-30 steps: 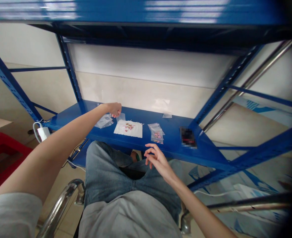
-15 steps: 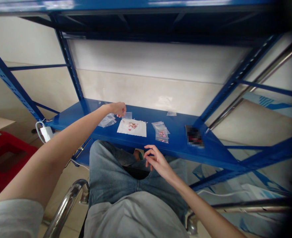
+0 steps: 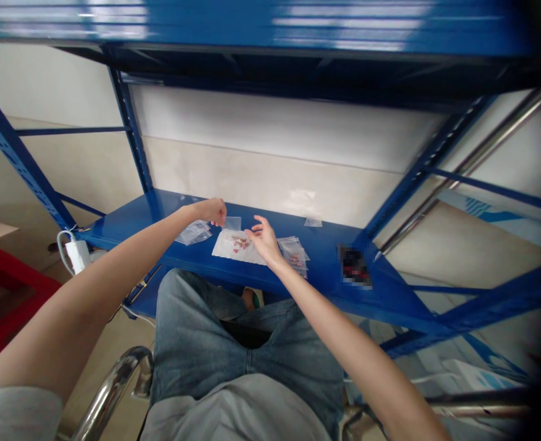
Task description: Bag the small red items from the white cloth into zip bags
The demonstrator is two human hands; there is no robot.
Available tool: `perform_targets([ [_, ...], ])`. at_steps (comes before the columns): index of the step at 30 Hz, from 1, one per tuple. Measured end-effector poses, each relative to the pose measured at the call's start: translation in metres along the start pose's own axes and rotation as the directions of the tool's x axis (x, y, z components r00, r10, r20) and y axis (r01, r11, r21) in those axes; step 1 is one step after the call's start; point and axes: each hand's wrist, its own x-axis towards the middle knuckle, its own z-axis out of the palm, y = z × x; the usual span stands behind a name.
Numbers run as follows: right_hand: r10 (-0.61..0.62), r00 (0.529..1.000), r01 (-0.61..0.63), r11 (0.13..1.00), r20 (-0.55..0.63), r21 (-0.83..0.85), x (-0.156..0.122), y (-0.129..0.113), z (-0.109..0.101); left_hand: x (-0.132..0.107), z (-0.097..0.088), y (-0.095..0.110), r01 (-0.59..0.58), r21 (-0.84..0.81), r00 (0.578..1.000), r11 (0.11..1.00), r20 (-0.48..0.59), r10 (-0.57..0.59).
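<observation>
My left hand [image 3: 215, 212] is closed, its fingertips pinching the edge of a small clear zip bag [image 3: 233, 223]. This bag is at the back edge of a white drawstring pouch [image 3: 222, 246] lying flat on the blue shelf. Small pink and gold pieces [image 3: 241, 244] lie in a loose heap on the pouch. Over the pouch's right side, my right hand [image 3: 263, 240] is open with its fingers apart and nothing in it. Left of the pouch lies a pile of clear bags [image 3: 193, 233]. To its right, partly behind my right wrist, are zip bags with pink pieces [image 3: 296, 256].
A blurred dark item [image 3: 355, 266] lies on the right of the blue shelf [image 3: 325, 278]. One clear bag [image 3: 313, 222] is near the back wall. An upper shelf [image 3: 270, 30] spans overhead. A white power adapter [image 3: 78, 254] hangs by the left post, near a red stool [image 3: 8, 300].
My right hand has moved from above my lap forward and left to the pouch. My left hand stays by the clear bag. The view has tilted slightly.
</observation>
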Motion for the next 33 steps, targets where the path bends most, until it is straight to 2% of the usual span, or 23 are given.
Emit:
perform_targets([
  [3,-0.081,0.997,0.082,0.984,0.016,-0.157,0.032,-0.006,0.022,-0.003,0.001,-0.001,-0.005,-0.018,1.0,1.0,-0.028,0.005],
  [6,-0.116,0.989,0.131,0.976,0.091,-0.173,0.05,-0.013,0.032,-0.007,0.001,-0.005,-0.015,-0.036,0.998,0.999,-0.057,0.013],
  [12,-0.112,0.988,0.128,0.977,0.102,-0.17,0.059,-0.015,0.031,-0.011,0.002,-0.018,-0.029,-0.051,0.993,0.998,-0.117,0.022],
  [16,-0.1,0.989,0.118,0.979,0.112,-0.165,0.064,-0.015,0.028,-0.008,0.008,-0.025,-0.058,-0.076,0.992,0.995,-0.112,0.05],
  [21,-0.095,0.985,0.115,0.984,0.147,-0.138,0.068,-0.014,0.026,-0.006,0.011,-0.023,-0.06,-0.084,0.995,0.995,-0.089,0.052],
  [24,-0.09,0.981,0.109,0.988,0.17,-0.109,0.069,-0.014,0.025,-0.006,0.011,-0.018,-0.047,-0.067,0.991,0.997,-0.126,0.039],
  [27,-0.09,0.972,0.109,0.991,0.216,-0.076,0.073,-0.014,0.025,-0.005,0.01,-0.012,-0.076,-0.033,0.972,0.997,-0.227,0.066],
  [29,-0.086,0.97,0.104,0.992,0.228,-0.07,0.08,-0.012,0.022,-0.004,0.009,-0.01,-0.048,-0.033,0.946,0.998,-0.321,0.034],
  [33,-0.025,0.993,0.044,0.986,0.116,-0.158,0.104,0.01,-0.002,-0.008,0.008,-0.015,0.087,-0.064,0.849,0.994,-0.517,-0.107],
])
